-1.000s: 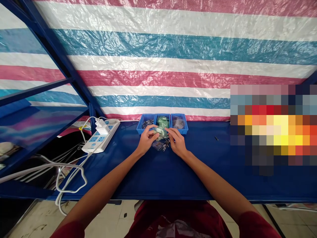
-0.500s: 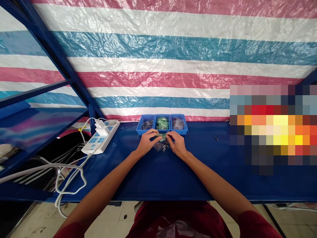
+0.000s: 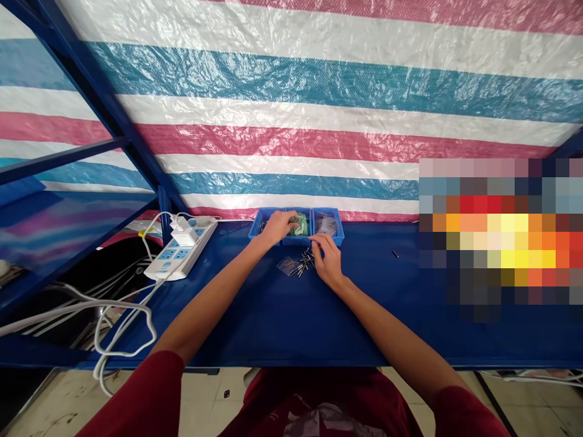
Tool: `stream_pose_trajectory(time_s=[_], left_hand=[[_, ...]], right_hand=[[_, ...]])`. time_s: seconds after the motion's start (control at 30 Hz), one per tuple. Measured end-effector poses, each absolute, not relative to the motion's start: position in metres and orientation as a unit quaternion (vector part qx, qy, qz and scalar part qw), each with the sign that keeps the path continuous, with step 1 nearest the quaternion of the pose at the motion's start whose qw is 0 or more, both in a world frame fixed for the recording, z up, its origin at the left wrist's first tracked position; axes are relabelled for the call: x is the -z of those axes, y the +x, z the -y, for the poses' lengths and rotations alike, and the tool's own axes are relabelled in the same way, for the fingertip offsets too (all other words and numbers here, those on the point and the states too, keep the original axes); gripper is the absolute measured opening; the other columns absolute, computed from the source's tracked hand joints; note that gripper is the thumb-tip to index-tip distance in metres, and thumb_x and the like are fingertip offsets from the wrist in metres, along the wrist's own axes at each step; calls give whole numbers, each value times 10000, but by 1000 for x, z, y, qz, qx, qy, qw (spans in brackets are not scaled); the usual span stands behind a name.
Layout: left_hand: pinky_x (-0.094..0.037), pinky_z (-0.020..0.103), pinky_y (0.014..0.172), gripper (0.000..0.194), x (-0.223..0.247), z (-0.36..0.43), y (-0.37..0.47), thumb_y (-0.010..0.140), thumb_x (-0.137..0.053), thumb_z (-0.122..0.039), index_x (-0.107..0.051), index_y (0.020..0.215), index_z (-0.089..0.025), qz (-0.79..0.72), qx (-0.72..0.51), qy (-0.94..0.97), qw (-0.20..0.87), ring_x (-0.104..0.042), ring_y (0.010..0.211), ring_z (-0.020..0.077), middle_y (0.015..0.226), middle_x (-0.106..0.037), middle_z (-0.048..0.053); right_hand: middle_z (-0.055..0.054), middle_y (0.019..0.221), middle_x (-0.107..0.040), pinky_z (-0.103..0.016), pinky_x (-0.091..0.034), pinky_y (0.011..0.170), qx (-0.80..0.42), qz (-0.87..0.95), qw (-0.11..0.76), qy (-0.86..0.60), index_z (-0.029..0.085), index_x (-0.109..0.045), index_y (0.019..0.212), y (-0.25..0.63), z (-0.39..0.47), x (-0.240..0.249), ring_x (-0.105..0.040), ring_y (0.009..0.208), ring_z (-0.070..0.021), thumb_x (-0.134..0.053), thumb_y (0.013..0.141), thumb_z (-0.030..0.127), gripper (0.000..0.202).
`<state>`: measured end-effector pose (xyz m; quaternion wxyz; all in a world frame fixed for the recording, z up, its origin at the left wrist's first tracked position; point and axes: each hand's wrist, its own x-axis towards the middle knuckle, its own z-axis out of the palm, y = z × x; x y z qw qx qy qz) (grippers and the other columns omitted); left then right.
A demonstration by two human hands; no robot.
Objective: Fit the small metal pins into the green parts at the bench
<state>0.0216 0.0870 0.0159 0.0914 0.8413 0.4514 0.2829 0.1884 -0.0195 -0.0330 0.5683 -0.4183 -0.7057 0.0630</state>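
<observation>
**Left hand at the middle bin, right hand beside the loose pins**

Head view: 3 open, blue plastic rectangular bins stand side by side on the dark blue, smooth-topped table [image 3: 273, 321], within reach of both hands; this arrangement presumably keeps the parts sorted. The left bin [image 3: 268, 210] is largely covered by the left hand [image 3: 296, 223]. The middle bin [image 3: 297, 241] contains green, glossy plastic packets [image 3: 300, 226]. The right bin [image 3: 341, 232] contains crumpled, translucent plastic bags [image 3: 325, 224].

Left grip: thumb and fingers curve over the packets, which lie directly at the fingertips. Whether a packet is grasped cannot be told.

Right grip: fingers are bent near the front of the bins; whether anything is pinched cannot be told. The dark, slender metallic pins [image 3: 304, 266] lie loose just beside this hand [image 3: 313, 243], on its left. A small, flat, transparent plastic bag [image 3: 286, 266] lies beside them, probably kept close for convenience. 1 dark, short pin [image 3: 396, 254] lies well apart, to the right.
</observation>
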Motion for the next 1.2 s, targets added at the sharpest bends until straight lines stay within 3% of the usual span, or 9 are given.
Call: stream_pose_trajectory(time_s=[0.37, 0.43, 0.5, 0.57, 0.63, 0.77, 0.93, 1.1, 1.2], left_hand=[[-413, 309, 704, 87, -19, -85, 30, 748, -630, -126, -691, 748, -188, -409, -169, 897, -1, -633, 731, 235, 707, -670, 52], [-409, 329, 749, 73, -21, -83, 31, 739, -663, -156, -697, 797, -185, -414, -164, 895, -12, -630, 792, 251, 795, -680, 66], [-397, 349, 795, 195, -23, -79, 31, 739, -683, -171, -688, 933, -183, -417, -177, 891, -28, -617, 877, 270, 924, -676, 85], [-377, 359, 835, 312, -24, -75, 30, 767, -651, -148, -645, 1076, -188, -399, -202, 893, -53, -586, 981, 277, 1068, -645, 102], [-357, 355, 858, 293, -24, -73, 28, 813, -579, -114, -636, 1088, -197, -359, -213, 906, -70, -559, 1039, 261, 1125, -627, 97], [-345, 337, 819, 191, -19, -77, 23, 868, -510, -131, -691, 838, -187, -328, -156, 930, -50, -601, 903, 221, 917, -686, 67], [-359, 326, 794, 166, -18, -77, 20, 852, -548, -158, -710, 830, -193, -339, -150, 929, -13, -626, 882, 219, 921, -712, 61], [-402, 354, 833, 226, -21, -44, 22, 909, -491, -268, -706, 882, -201, -386, -294, 875, -2, -620, 937, 231, 977, -709, 60], [-447, 324, 795, 243, -24, -20, 21, 911, -480, -286, -700, 868, -193, -389, -348, 850, 71, -642, 858, 209, 915, -713, 54]], right_hand=[[-89, 978, -618, -303, -493, 829, -68, 712, 559, -421, 197, -637, 1011, 187, 19, 33, -608, 925, -181, -382, 953, 233, 264], [-88, 973, -619, -301, -485, 843, -60, 713, 563, -413, 191, -637, 1003, 188, 19, 34, -607, 928, -178, -389, 951, 223, 255], [-89, 973, -617, -298, -483, 846, -57, 716, 565, -406, 185, -637, 1000, 188, 18, 34, -606, 930, -176, -394, 948, 214, 250], [-89, 975, -615, -295, -483, 844, -59, 719, 560, -407, 184, -636, 999, 188, 18, 35, -606, 931, -173, -393, 946, 210, 250], [-88, 978, -616, -297, -483, 846, -63, 720, 553, -415, 188, -636, 999, 187, 18, 35, -606, 930, -173, -391, 944, 211, 251], [-87, 987, -617, -301, -486, 845, -72, 719, 546, -424, 196, -638, 999, 187, 18, 35, -608, 930, -174, -388, 942, 215, 256], [-89, 982, -618, -299, -489, 837, -69, 720, 548, -420, 195, -645, 994, 187, 18, 36, -609, 927, -178, -392, 937, 217, 260], [-75, 942, -652, -271, -486, 789, -71, 709, 515, -476, 192, -653, 992, 188, 17, 34, -622, 860, -167, -379, 935, 217, 282], [-55, 915, -682, -265, -469, 758, -71, 702, 459, -541, 192, -662, 974, 191, 15, 30, -628, 832, -171, -394, 922, 211, 274]])
